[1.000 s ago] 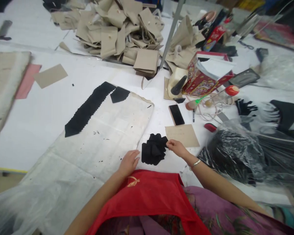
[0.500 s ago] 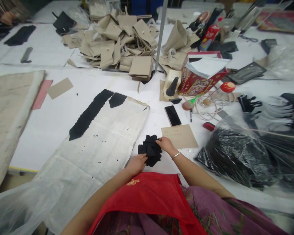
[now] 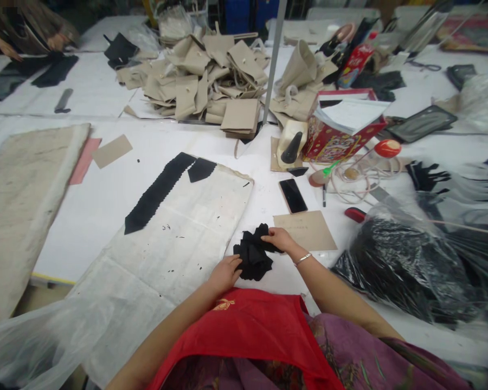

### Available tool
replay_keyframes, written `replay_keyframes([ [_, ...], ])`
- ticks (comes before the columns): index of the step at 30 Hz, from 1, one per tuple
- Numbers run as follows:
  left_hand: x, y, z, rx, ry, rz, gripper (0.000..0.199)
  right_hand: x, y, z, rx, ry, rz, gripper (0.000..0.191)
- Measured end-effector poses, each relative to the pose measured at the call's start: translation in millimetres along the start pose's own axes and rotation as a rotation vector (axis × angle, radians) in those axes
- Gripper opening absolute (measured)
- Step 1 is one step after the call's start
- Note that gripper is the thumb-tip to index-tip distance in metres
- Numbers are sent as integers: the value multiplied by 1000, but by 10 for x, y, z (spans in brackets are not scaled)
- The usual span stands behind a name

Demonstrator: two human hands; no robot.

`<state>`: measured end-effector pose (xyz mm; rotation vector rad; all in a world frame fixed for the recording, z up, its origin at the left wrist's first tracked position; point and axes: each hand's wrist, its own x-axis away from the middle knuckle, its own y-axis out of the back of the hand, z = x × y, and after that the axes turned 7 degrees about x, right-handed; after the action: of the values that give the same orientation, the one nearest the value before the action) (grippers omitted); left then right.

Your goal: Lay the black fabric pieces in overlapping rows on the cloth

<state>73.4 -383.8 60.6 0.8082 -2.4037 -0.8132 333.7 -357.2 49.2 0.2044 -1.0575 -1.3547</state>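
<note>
A loose pile of black fabric-like pieces point(image 3: 252, 261) lies just in front of my body, beside the right edge of a pale sheet. My right hand point(image 3: 280, 239) is closed, its thumb and fingers pinching some black pieces at the pile's upper right. At the lower left edge, my left hand point(image 3: 226, 272) grips the pile with its fingertips. On the pale sheet point(image 3: 187, 233), overlapping black pieces point(image 3: 158, 192) form a long slanted row with jagged edges. Another small black piece point(image 3: 201, 169) lies at its upper end.
A phone point(image 3: 293, 196) and a beige card point(image 3: 307, 230) lie beyond my right hand. Clear plastic over black pieces point(image 3: 402, 260) is at right. Farther back are a red box point(image 3: 329, 141) and heaped beige pouches point(image 3: 195, 76). A co-worker's hands point(image 3: 59, 42) are at upper left.
My right hand has drawn some black pieces a little away from the pile toward the right. My left hand stays on the pile. The view has shifted slightly, bringing in the co-worker's hands.
</note>
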Motion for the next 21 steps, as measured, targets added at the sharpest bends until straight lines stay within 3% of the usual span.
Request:
replay_keyframes([
  [5, 3, 149, 11, 320, 159, -194, 34, 137, 248, -30, -510, -97, 86, 32],
  [10, -203, 341, -288, 898, 351, -327, 47, 352, 459, 272, -837, -78, 310, 33],
  [14, -293, 529, -547, 1213, 334, -297, 61, 498, 453, 651, -802, 73, 407, 36],
  [17, -302, 669, -617, 1271, 300, -246, 52, 523, 368, 933, -637, 184, 334, 37],
  [21, -214, 863, -609, 1255, 336, -456, 42, 570, 262, 1280, -435, 369, 163, 34],
])
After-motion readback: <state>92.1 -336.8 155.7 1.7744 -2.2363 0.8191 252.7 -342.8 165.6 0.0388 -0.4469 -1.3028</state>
